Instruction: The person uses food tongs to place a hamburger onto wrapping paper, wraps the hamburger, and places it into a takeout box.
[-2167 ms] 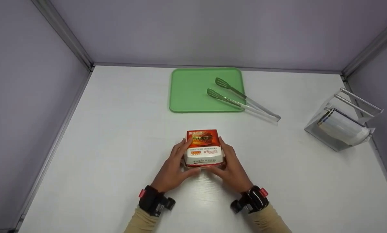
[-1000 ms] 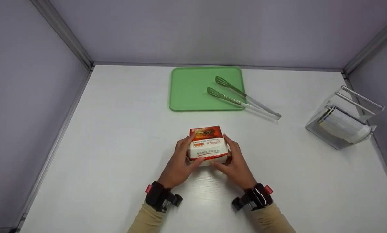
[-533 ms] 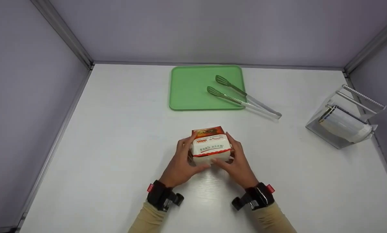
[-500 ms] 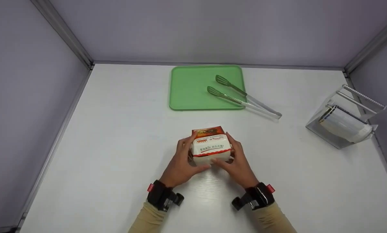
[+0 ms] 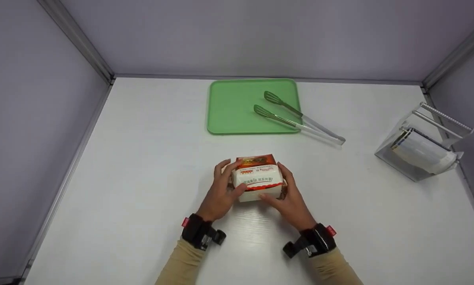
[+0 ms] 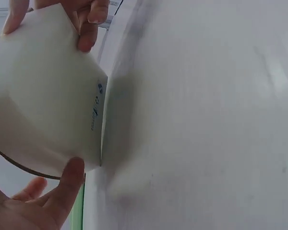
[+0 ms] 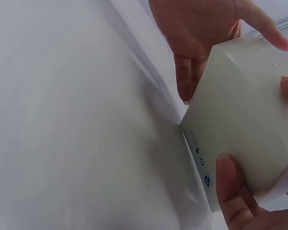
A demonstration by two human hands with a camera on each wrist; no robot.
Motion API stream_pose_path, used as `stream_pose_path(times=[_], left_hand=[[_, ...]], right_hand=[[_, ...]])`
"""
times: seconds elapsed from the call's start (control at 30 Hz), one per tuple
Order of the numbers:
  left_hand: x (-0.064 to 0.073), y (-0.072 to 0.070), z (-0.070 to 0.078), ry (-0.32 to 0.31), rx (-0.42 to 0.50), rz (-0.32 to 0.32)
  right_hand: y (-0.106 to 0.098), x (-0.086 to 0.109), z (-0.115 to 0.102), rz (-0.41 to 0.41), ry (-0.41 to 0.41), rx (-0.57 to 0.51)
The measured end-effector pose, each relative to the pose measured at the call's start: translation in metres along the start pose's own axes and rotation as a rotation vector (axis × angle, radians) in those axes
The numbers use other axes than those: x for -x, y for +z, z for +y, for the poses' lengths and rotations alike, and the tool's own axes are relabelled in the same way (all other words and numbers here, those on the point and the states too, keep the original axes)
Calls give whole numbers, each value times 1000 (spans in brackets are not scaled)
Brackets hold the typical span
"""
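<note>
A burger box (image 5: 260, 174), red with a burger picture on top and white at the front, is between both hands in the head view. My left hand (image 5: 219, 198) holds its left side, with the thumb on the near white panel and a finger along the upper left edge. The right hand (image 5: 292, 202) grips the right side, its thumb pressing the lower near face. Both wrist views show the plain near side of the box (image 6: 48, 96) with small blue print along its lower edge, close over the table. The box's far side is hidden.
A green tray (image 5: 233, 107) lies at the back of the white table (image 5: 141, 178). Metal tongs (image 5: 314, 126) rest spread on its right part, handle past the rim. At the right stands a clear holder (image 5: 415, 166) with a pale roll inside. Walls enclose the back and sides.
The box has tilted so more of its near white face shows, and it has shifted slightly right and away. My left thumb has moved from below the box up onto the white panel.
</note>
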State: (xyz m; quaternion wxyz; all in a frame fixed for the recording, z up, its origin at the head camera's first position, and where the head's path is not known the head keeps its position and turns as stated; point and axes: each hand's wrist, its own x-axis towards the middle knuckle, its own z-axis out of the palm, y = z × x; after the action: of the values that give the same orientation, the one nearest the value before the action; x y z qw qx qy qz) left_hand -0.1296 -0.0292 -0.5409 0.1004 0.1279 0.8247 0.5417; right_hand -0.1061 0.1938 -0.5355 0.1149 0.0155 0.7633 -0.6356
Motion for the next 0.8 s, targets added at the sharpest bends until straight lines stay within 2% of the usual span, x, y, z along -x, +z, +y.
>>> stream_pose_path(times=[0.07, 0.23, 0.37, 0.57, 0.67, 0.8], left_hand=[[-4, -2, -2, 0, 41, -37], [-11, -7, -5, 8, 69, -122], [-15, -9, -3, -17, 25, -125], [-16, -12, -1, -61, -49, -94], [-16, -16, 1, -77, -40, -124], [-16, -23, 4, -79, -33, -194]], right_hand=[[0, 0, -1, -5, -13, -16], [1, 0, -2, -12, -31, -52], [1, 1, -2, 11, 2, -43], [-1, 2, -5, 39, 51, -14], [-1, 2, -6, 36, 64, -19], [-3, 3, -5, 22, 75, -21]])
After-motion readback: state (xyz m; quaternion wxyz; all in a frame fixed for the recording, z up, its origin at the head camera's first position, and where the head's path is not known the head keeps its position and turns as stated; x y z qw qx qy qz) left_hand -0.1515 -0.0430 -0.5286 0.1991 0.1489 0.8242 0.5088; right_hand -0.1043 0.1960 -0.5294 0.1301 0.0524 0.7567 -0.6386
